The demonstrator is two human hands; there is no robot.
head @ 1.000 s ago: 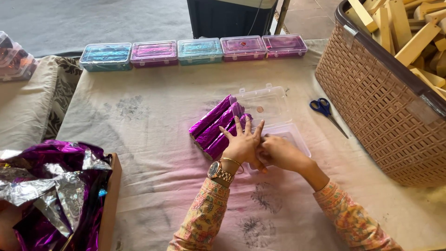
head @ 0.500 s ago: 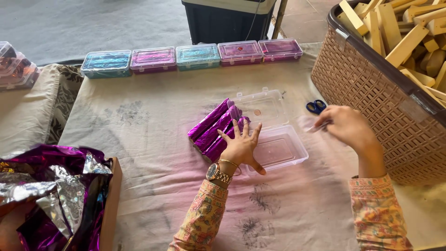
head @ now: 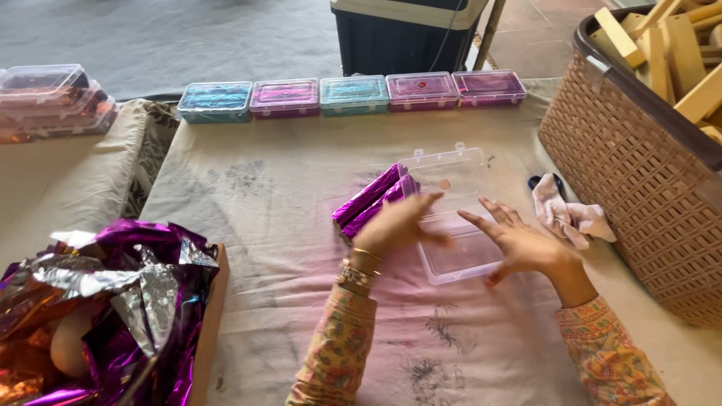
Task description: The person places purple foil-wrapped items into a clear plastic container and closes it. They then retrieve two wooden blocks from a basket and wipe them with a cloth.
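Two spread hands, left [head: 397,223] and right [head: 519,240], hover over one clear box [head: 459,218] beside purple foil-wrapped bars [head: 372,201].

My sleeves are long and patterned, a busy floral print in orange, pink, yellow and green, reaching to both wrists. On my left wrist [head: 359,269] I wear a gold-toned watch with thin gold bangles stacked just above it. My right hand [head: 519,242] and its wrist carry no jewellery.
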